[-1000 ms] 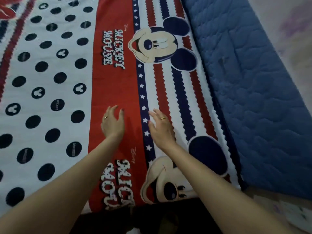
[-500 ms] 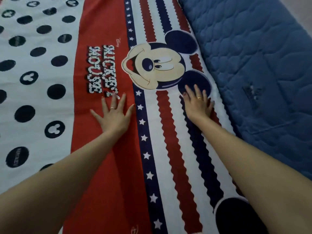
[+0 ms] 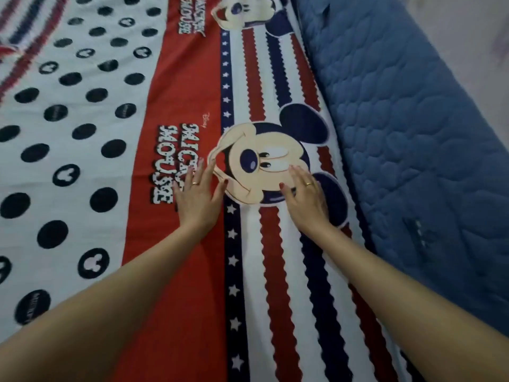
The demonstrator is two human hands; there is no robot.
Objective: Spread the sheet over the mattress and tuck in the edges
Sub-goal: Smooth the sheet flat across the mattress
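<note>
Now we hold nothing: our left hand lies flat on the red band of the sheet, fingers straight and spread, and our right hand lies flat on the striped part, fingers straight over the printed cartoon face. Half a second ago our hands were set wider apart, the right one out near the sheet's edge; they have since drawn closer and slid up the cloth toward twelve o'clock. We judge this a smoothing stroke, so the spreading is nearly done here. The sheet covers everything from nine o'clock across to its right edge, beyond which the blue quilted mattress runs bare from one to four o'clock. That edge looks untucked, so tucking remains.
</note>
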